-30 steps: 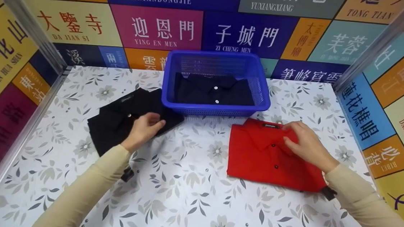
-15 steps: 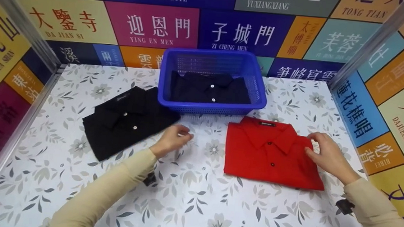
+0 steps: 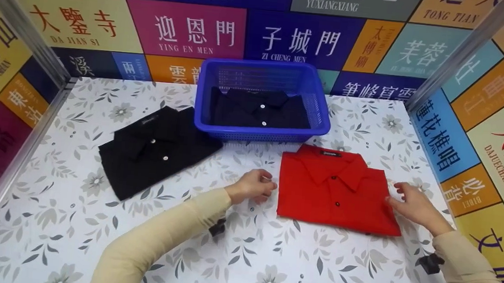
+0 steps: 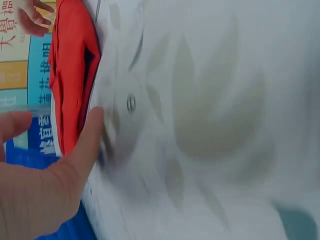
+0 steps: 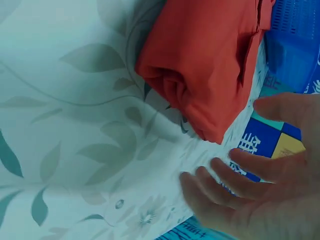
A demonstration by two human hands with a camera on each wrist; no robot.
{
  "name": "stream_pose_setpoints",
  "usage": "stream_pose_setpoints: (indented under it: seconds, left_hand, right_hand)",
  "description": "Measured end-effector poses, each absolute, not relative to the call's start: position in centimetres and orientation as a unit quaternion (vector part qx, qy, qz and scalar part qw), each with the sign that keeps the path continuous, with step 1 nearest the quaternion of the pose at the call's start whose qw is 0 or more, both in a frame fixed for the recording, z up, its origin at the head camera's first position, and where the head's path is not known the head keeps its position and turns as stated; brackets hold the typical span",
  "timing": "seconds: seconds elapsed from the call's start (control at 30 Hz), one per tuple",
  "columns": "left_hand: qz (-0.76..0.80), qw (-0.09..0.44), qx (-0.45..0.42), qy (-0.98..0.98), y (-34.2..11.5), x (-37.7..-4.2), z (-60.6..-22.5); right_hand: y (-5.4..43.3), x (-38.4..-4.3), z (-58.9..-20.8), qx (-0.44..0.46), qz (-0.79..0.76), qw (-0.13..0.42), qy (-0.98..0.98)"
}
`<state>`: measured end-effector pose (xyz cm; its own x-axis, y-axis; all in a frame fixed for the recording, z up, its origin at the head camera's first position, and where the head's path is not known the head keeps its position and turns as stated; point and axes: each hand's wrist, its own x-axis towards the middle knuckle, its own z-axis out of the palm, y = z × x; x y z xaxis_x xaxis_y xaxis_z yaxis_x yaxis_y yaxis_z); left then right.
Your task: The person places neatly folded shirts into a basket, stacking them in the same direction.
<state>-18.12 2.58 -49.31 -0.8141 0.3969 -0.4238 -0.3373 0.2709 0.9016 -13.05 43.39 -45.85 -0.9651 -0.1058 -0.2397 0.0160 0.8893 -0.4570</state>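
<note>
A folded red shirt [image 3: 319, 196] with a collar and dark buttons lies flat on the floral tabletop. At its left edge is my left hand [image 3: 253, 186], fingers loosely bent and holding nothing. On the other side, my right hand [image 3: 420, 208] is beside the shirt's right edge, thumb close to the fabric. In the right wrist view the right hand [image 5: 255, 180] has its fingers spread apart near the folded end of the red shirt [image 5: 200, 65]. The left wrist view shows the left hand [image 4: 55, 175] with thumb and finger apart, low over the tabletop.
A blue plastic basket [image 3: 261, 133] stands at the back, holding a folded dark shirt [image 3: 241, 109] with white buttons. A folded black shirt [image 3: 147, 160] lies at an angle on the left, against the basket. Printed panels [image 3: 305, 37] wall the table in.
My left hand has left the black shirt and moved right to the red shirt's left side. The right hand has slid off the red shirt's top to its right edge.
</note>
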Motion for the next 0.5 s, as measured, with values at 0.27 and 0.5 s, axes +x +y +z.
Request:
stream_pose_setpoints:
  seconds: [0.27,0.5]
  left_hand:
    - [0.62,0.309,-0.005,0.722,5.3,-17.8,-48.6]
    - [0.646,0.338,-0.02,0.684,6.2,-18.0,-48.5]
  right_hand:
    - [43.2,-13.1,-46.3,0.037,-0.324,0.248,0.912]
    - [42.9,-13.6,-46.5,0.075,-0.406,0.276,0.868]
